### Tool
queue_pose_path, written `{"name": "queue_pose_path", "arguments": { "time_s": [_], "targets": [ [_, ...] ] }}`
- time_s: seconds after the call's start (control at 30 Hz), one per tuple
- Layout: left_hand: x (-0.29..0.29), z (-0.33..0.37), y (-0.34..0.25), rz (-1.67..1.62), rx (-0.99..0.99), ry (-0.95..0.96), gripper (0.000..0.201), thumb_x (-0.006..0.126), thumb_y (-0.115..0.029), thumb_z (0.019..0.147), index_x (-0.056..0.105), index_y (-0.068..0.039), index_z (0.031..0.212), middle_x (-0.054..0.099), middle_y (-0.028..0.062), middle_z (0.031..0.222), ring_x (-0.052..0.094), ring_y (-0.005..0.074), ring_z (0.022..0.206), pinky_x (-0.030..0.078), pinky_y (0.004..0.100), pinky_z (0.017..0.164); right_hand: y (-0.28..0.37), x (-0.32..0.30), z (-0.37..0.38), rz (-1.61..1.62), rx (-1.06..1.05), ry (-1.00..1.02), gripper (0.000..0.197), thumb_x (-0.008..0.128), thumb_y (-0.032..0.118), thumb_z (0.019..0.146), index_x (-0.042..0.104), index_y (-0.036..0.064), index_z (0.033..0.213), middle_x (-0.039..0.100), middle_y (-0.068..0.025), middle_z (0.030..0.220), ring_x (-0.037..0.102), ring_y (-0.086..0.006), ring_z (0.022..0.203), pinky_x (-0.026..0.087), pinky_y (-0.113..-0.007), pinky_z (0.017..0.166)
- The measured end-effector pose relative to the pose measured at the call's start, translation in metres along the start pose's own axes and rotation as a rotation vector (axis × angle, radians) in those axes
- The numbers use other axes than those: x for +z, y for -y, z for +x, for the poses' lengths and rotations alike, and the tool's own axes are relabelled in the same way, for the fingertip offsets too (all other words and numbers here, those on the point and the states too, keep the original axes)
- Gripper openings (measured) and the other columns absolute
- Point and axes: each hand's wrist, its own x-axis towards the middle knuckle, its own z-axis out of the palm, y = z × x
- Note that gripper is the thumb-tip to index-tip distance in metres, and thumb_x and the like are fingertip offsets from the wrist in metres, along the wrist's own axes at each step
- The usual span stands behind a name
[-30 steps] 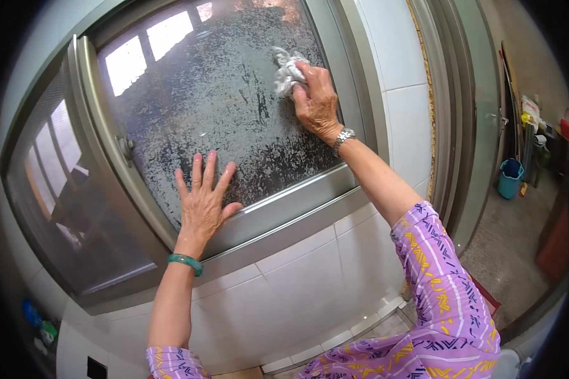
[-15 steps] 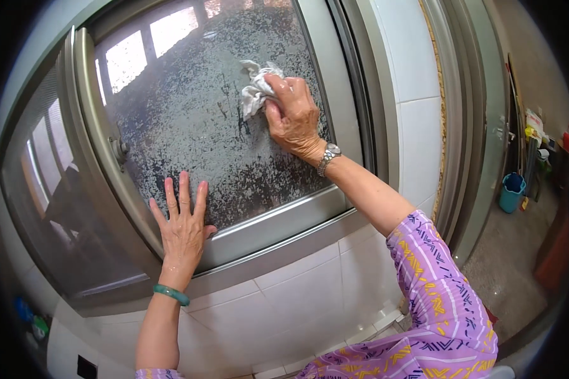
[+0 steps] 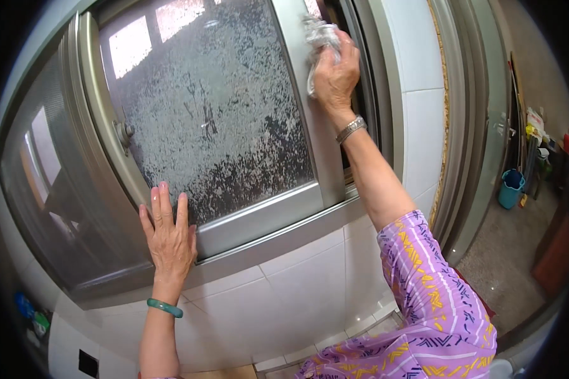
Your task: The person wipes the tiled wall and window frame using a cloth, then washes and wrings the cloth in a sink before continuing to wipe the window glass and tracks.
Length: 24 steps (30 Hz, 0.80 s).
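A crumpled white cloth [image 3: 322, 39] is gripped in my right hand [image 3: 339, 72], against the upper right upright of the sliding window's metal frame [image 3: 300, 101]. My left hand [image 3: 169, 243] lies fairly flat with fingers apart over the frame's lower left corner, fingertips by the glass edge. The glass pane [image 3: 215, 120] between my hands is covered in speckled grey patches, with darker areas at its bottom and right. A small latch [image 3: 125, 132] sits on the left upright. Right of the sash shows a dark gap, partly hidden by my right arm.
A mesh screen [image 3: 38, 189] stands left of the sash. White wall tiles [image 3: 297, 278] run below the sill and up the right side. Beyond a metal door frame [image 3: 480, 158] are a blue bucket [image 3: 511, 189] and assorted items on the floor.
My right hand has moved up and right with the cloth, from the glass to the frame's upright. The sash has shifted left, showing a gap at its right. My left hand is slightly lower.
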Motion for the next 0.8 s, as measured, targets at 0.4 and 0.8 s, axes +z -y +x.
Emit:
{"name": "queue_pose_path", "arguments": {
  "time_s": [0.4, 0.8],
  "targets": [
    [0.035, -0.02, 0.033, -0.343, 0.081, -0.419, 0.056, 0.06, -0.014, 0.083, 0.043, -0.012, 0.137, 0.036, 0.0148, 0.147, 0.031, 0.0316, 0.137, 0.008, 0.051, 0.112, 0.048, 0.04, -0.044, 0.658, 0.329, 0.337, 0.024, 0.043, 0.005, 0.092, 0.043, 0.0048, 0.116, 0.056, -0.0083, 0.09, 0.056, -0.0141, 0.075, 0.05, -0.027, 0.063],
    [0.014, -0.015, -0.002, -0.278, 0.278, -0.248, 0.032, 0.062, -0.004, 0.074, 0.061, -0.006, 0.106, 0.051, 0.0141, 0.134, 0.042, 0.0321, 0.13, 0.02, 0.054, 0.11, 0.164, 0.1, -0.111, 0.635, 0.186, 0.306, 0.038, 0.044, 0.0, 0.081, 0.037, 0.0002, 0.119, 0.037, -0.0253, 0.103, 0.045, -0.0398, 0.092, 0.04, -0.047, 0.081]
  ]
}}
